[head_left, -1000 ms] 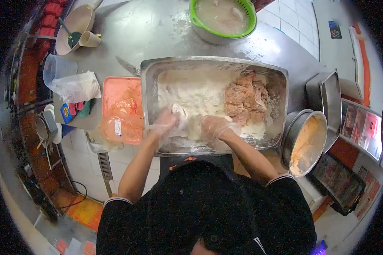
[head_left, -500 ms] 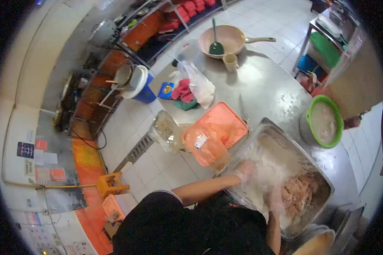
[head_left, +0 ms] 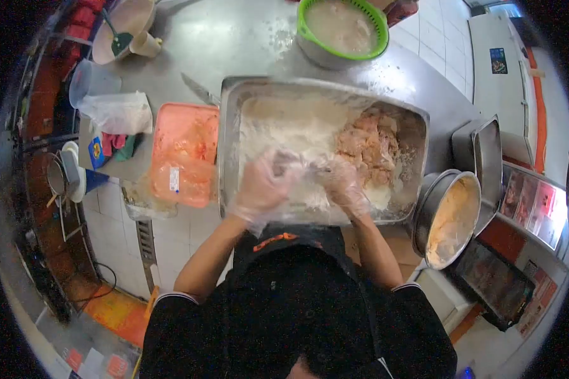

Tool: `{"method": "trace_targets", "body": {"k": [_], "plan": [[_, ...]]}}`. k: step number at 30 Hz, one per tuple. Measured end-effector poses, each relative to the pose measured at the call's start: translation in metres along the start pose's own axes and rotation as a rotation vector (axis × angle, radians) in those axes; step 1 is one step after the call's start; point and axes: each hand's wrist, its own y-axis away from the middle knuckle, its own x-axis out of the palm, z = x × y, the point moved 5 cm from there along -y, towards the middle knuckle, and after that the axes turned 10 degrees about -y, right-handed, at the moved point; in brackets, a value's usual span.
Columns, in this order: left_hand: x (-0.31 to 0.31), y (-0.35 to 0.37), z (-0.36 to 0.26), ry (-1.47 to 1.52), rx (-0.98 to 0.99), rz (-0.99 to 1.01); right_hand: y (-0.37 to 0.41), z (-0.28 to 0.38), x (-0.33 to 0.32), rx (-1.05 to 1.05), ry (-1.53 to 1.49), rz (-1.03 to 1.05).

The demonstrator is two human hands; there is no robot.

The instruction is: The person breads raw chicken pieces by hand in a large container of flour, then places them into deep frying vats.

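Observation:
A large metal pan (head_left: 232,104) holds white flour (head_left: 284,120) on its left side and pieces of raw, floured meat (head_left: 370,145) on its right. Both hands wear clear plastic gloves. My left hand (head_left: 269,186) is over the flour, its fingers curled and blurred near a pale, floury piece that I cannot make out. Facing it, my right hand (head_left: 344,186) has bent fingers just left of the meat, close to the same floury spot. Whether either hand grips anything is hidden by blur and flour.
Left of the pan lie an orange tray (head_left: 186,136) and a knife (head_left: 199,88). A green-rimmed tub (head_left: 342,31) of cloudy liquid stands behind. At the right are a round pan (head_left: 452,221) and a deep metal container (head_left: 480,164). A frying pan (head_left: 123,25) sits at the far left.
The view has swung to the right and now centres on the metal pan. My hands, earlier apart in the flour and by the meat, are now closer together and facing each other.

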Motion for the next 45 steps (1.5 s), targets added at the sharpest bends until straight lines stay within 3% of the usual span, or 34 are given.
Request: {"method": "trace_targets", "body": {"k": [1,3,4,5,6,8,9,11,13,14,17,20,23,25,28,29,31,32,33,34,36,37,38,39,40,41,42,43,45], "plan": [[-0.005,-0.005,0.006,-0.109,-0.051,0.017,0.017,0.001,-0.010,-0.094,-0.128,-0.229],[0.000,-0.007,0.028,-0.214,-0.119,0.035,0.018,-0.001,-0.019,-0.084,-0.064,-0.115],[0.036,-0.008,0.053,-0.475,-0.132,0.357,0.014,0.001,-0.031,-0.087,0.018,-0.038],[0.067,-0.006,0.073,-0.733,-0.134,0.674,0.013,0.006,-0.052,0.066,-0.080,0.021],[0.086,-0.007,0.068,-0.776,-0.050,0.660,0.018,0.013,-0.073,0.228,-0.178,0.085],[0.125,-0.008,0.061,-0.821,0.062,0.630,0.026,0.032,-0.117,0.215,-0.409,-0.056],[0.143,-0.009,0.061,-0.772,0.110,0.489,0.023,0.035,-0.132,0.205,-0.392,-0.085],[0.160,-0.016,0.062,-0.719,0.195,0.321,0.007,0.048,-0.175,-0.063,-0.803,-0.247],[0.173,-0.011,0.070,-0.668,0.229,0.489,-0.020,0.060,-0.210,0.005,-0.799,-0.383],[0.171,-0.012,0.066,-0.672,0.241,0.480,-0.039,0.063,-0.227,-0.065,-0.770,-0.382],[0.160,-0.001,0.066,-0.688,0.115,0.620,-0.125,0.031,-0.265,-0.186,-0.205,-0.454],[0.136,0.005,0.059,-0.703,0.147,0.613,-0.198,0.002,-0.267,-0.132,-0.186,-0.362],[0.116,-0.001,0.062,-0.747,0.039,0.782,-0.236,-0.016,-0.262,-0.152,0.078,-0.350],[0.096,-0.007,0.071,-0.805,0.082,0.565,-0.228,-0.016,-0.263,-0.171,0.170,-0.443],[0.052,-0.008,0.077,-0.678,-0.011,0.553,-0.153,0.010,-0.246,-0.240,-0.025,-0.715],[0.038,-0.012,0.079,-0.675,-0.021,0.566,-0.127,0.020,-0.219,-0.183,-0.228,-0.565],[0.017,-0.024,0.077,-0.259,-0.021,0.459,-0.072,0.040,-0.162,0.012,-0.612,-0.316],[0.017,-0.028,0.078,-0.260,-0.031,0.473,-0.055,0.046,-0.128,-0.040,-0.765,-0.193],[0.017,-0.032,0.079,-0.012,-0.088,0.455,-0.049,0.046,-0.098,-0.114,-0.346,-0.109],[0.018,-0.035,0.080,0.234,-0.145,0.432,-0.041,0.030,-0.062,-0.060,-0.299,-0.054],[0.035,-0.039,0.091,0.289,-0.177,0.437,-0.031,0.005,-0.024,-0.002,-0.258,-0.002],[0.041,-0.038,0.090,0.345,-0.208,0.425,-0.026,-0.006,-0.013,0.090,-0.409,0.058],[0.043,-0.035,0.088,0.340,-0.214,0.431,-0.021,-0.017,-0.001,0.180,-0.561,0.120],[0.037,-0.036,0.081,0.091,-0.234,0.365,-0.016,-0.029,0.016,0.183,-0.571,0.117],[0.029,-0.037,0.077,-0.160,-0.242,0.301,-0.011,-0.033,0.019,0.089,-0.305,-0.083],[0.030,-0.036,0.080,-0.165,-0.230,0.310,-0.004,-0.038,0.020,0.038,-0.166,-0.189],[0.028,-0.039,0.083,-0.381,-0.099,0.289,0.002,-0.035,0.015,0.003,-0.022,-0.301],[0.029,-0.042,0.085,-0.592,0.033,0.252,0.006,-0.017,-0.005,-0.050,-0.014,-0.290],[0.034,-0.046,0.098,-0.663,0.051,0.276,0.001,0.027,-0.066,-0.132,0.017,-0.287]]}}
